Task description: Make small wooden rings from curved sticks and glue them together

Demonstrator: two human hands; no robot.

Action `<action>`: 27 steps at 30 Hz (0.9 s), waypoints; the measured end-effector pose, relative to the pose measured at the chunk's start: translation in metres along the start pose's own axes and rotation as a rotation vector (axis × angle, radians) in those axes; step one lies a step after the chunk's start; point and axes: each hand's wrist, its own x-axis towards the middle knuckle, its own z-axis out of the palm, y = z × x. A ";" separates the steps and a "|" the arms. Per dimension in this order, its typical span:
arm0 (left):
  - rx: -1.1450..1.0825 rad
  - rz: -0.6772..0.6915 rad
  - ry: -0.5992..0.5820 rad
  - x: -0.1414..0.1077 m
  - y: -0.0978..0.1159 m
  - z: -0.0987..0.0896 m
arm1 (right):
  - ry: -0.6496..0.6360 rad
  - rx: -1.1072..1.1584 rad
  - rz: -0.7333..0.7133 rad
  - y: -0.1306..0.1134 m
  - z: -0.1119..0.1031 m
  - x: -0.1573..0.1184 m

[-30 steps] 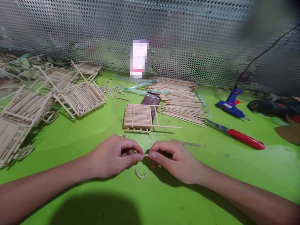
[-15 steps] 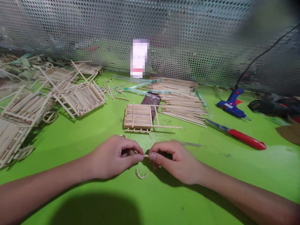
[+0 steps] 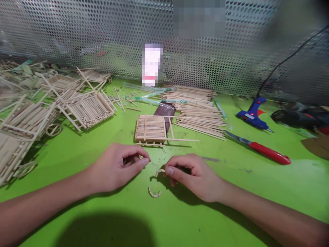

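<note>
My right hand (image 3: 192, 176) pinches one end of a small curved chain of short stick pieces (image 3: 159, 171) between thumb and fingers, just above the green table (image 3: 180, 219). To the left of it, my left hand (image 3: 125, 166) is raised, its thumb and index fingertip close together; whether anything tiny is between them is too small to tell. A second curved row of short pieces (image 3: 154, 195) lies on the table below the hands. Beyond the hands rests a small cart-like stick model (image 3: 151, 128) with two long handles.
More stick models (image 3: 92, 108) are piled at the left. Long thin sticks (image 3: 200, 116) lie behind the small cart. A blue glue gun (image 3: 254, 115) and a red-handled knife (image 3: 269, 152) are at the right. A perforated metal screen (image 3: 115, 37) stands behind.
My left hand has let go of the small chain and moved up and to the left. The chain's curve now shows, held by my right hand, which has barely moved.
</note>
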 end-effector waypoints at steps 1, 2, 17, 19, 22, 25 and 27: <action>0.020 0.017 0.014 0.000 0.000 -0.001 | -0.001 -0.016 -0.009 0.000 0.000 0.000; 0.038 0.034 0.023 -0.001 0.000 -0.003 | -0.001 -0.038 -0.023 0.000 0.001 0.000; 0.088 0.140 -0.109 -0.006 -0.006 0.003 | 0.130 -0.315 -0.422 0.001 0.008 -0.002; 0.076 0.177 -0.120 -0.007 -0.006 0.005 | 0.141 -0.348 -0.463 0.002 0.008 -0.002; 0.069 0.244 -0.099 -0.007 -0.005 0.009 | 0.145 -0.376 -0.482 0.003 0.008 -0.002; 0.100 0.303 -0.063 -0.006 -0.007 0.010 | 0.155 -0.418 -0.479 0.005 0.007 -0.002; 0.159 0.341 -0.046 -0.005 -0.009 0.010 | 0.172 -0.478 -0.481 0.008 0.006 -0.001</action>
